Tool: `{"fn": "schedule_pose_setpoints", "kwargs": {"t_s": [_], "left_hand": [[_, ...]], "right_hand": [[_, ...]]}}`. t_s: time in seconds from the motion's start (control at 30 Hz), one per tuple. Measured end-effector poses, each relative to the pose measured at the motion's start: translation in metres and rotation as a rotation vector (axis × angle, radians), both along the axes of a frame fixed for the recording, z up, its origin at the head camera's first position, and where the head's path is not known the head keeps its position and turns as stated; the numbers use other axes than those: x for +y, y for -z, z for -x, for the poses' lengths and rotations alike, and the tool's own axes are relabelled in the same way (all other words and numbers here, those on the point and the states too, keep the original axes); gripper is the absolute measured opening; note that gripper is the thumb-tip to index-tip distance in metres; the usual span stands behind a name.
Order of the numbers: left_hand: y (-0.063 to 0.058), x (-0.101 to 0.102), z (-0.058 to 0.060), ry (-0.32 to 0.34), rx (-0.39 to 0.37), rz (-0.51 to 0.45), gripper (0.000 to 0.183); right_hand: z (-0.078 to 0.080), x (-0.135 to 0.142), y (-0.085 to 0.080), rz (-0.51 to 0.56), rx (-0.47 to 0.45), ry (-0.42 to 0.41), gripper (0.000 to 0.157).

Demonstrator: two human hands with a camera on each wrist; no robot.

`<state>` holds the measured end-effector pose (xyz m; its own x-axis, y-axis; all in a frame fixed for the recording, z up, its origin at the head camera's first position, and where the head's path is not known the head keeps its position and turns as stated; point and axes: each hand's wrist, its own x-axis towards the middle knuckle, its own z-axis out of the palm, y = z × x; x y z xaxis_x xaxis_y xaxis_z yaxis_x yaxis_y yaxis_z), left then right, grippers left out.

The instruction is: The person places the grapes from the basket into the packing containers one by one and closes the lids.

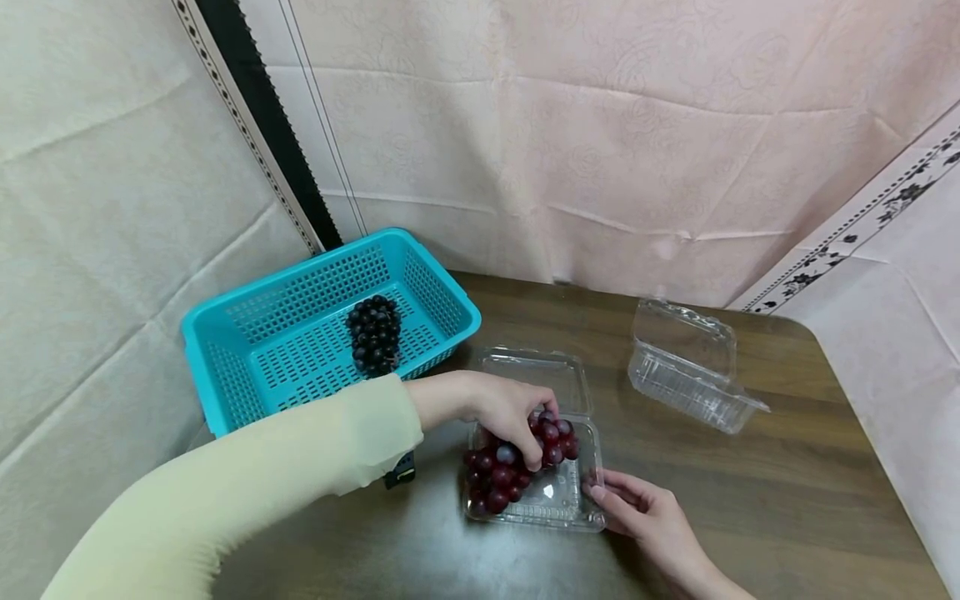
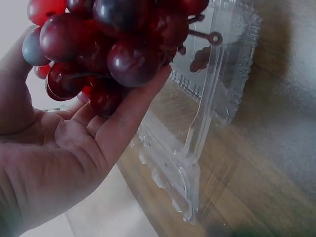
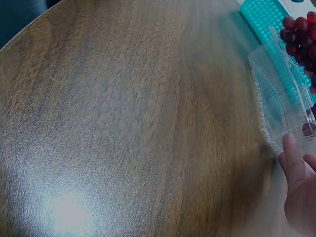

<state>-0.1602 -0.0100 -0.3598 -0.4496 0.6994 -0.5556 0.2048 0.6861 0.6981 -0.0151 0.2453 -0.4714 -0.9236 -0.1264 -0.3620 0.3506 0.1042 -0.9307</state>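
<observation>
My left hand [image 1: 504, 408] grips a bunch of red grapes [image 1: 501, 478] over the base of an opened clear plastic clamshell box [image 1: 555, 500]. In the left wrist view the fingers [image 2: 129, 114] curl up under the round, dark red grapes [image 2: 134, 61], and bits of stem poke out at the side. The box's lid [image 1: 536, 371] is laid back toward the far side. On the box's right wall, my right hand [image 1: 651, 518] pinches the rim between thumb and fingers. The right wrist view has the grapes [image 3: 302, 39] raised above the box wall [image 3: 269, 94].
A turquoise perforated basket [image 1: 281, 367] stands on the left with a bunch of black grapes [image 1: 375, 335] inside. Another clear clamshell box [image 1: 686, 387], its lid up, sits at the back right of the wooden table [image 1: 810, 467]. Cloth curtains [image 1: 600, 167] hang behind.
</observation>
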Motion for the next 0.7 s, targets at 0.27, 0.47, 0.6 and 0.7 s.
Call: {"fn": "schedule_pose_setpoints", "kwargs": {"t_s": [0.27, 0.47, 0.6, 0.7], "left_hand": [[0.008, 0.012, -0.006, 0.027, 0.132, -0.001, 0.051], [0.012, 0.02, -0.014, 0.046, 0.28, 0.048, 0.057], [0.018, 0.024, -0.02, 0.06, 0.374, 0.086, 0.062], [0.022, 0.026, -0.024, 0.064, 0.424, 0.103, 0.064]], "right_hand": [[0.0, -0.001, -0.001, -0.002, 0.004, 0.004, 0.05], [0.0, -0.001, -0.001, -0.01, 0.004, -0.004, 0.05], [0.001, 0.0, -0.002, -0.014, -0.004, -0.001, 0.05], [0.001, 0.001, -0.001, -0.015, -0.008, -0.005, 0.05]]}}
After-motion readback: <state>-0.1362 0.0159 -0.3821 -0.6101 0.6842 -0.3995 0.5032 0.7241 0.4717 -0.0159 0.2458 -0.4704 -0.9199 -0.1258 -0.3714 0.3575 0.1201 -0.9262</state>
